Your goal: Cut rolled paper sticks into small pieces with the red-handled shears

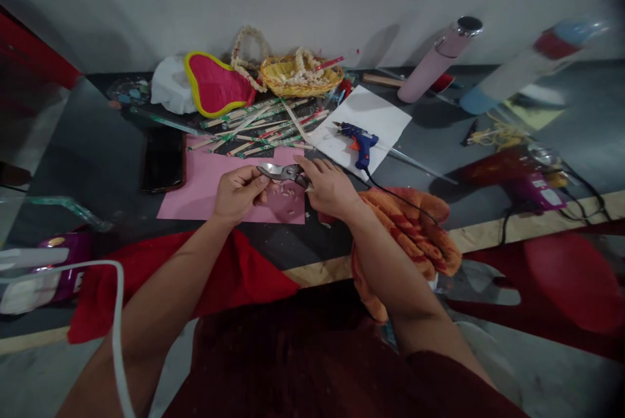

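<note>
My right hand [328,187] is closed round the handles of a small pair of pruning shears [283,172], whose metal blades point left. At the blade tips is my left hand [240,191], its fingers pinched together; what it holds, if anything, is too small to make out. Both hands are over a pink sheet [195,190], on which several small pale pieces [283,200] lie below the shears. Behind the sheet, many thin wooden sticks and green-and-white wrappers [258,128] are spread in a loose pile.
A blue glue gun [361,141] rests on white paper [390,115]. A phone [164,159] lies left. Behind are a yellow basket [280,83] and a pink heart-like piece [215,86]. Bottles [432,66] stand right; an orange towel [415,229] hangs over the front edge.
</note>
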Tool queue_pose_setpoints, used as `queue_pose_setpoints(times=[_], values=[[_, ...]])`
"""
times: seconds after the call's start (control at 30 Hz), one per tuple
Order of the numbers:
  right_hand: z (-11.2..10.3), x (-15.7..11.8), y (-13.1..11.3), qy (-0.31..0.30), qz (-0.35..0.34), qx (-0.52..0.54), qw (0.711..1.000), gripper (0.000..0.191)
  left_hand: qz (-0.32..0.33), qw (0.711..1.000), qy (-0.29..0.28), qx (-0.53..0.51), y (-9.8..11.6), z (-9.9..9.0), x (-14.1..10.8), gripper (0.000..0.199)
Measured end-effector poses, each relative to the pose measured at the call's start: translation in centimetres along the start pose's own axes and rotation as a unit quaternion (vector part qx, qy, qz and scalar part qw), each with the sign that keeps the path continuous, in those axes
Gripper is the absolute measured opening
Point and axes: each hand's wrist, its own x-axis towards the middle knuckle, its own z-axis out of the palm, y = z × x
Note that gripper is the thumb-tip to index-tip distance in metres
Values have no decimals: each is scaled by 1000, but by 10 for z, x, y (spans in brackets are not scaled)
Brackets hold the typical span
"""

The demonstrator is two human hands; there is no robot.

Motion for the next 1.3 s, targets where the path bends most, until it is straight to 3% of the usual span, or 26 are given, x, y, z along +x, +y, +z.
queue_pose_setpoints(times=[0.37, 0.5, 0.8, 1.1, 1.2, 1.3], values=[[-2, 0, 4, -3, -34, 27, 999, 68, -137, 982, -76, -103, 13, -8, 1, 26], [1, 1, 5, -6, -36, 31, 999, 66, -156, 977, -81, -118, 17, -8, 0, 27], [-3, -2, -4, 12, 3, -4, 1000, 50, -128, 983, -61, -118, 17, -8, 0, 28], [1, 0, 0, 14, 32, 2, 999, 55, 19, 998, -7, 57, 7, 0, 0, 25], [0, 0, 2, 17, 10, 5, 1000, 58, 21, 997, -13, 66, 6, -1, -1, 26], [0, 0, 5, 3, -11, 17, 1000, 62, -17, 999, -43, 15, 5, -5, 0, 27]])
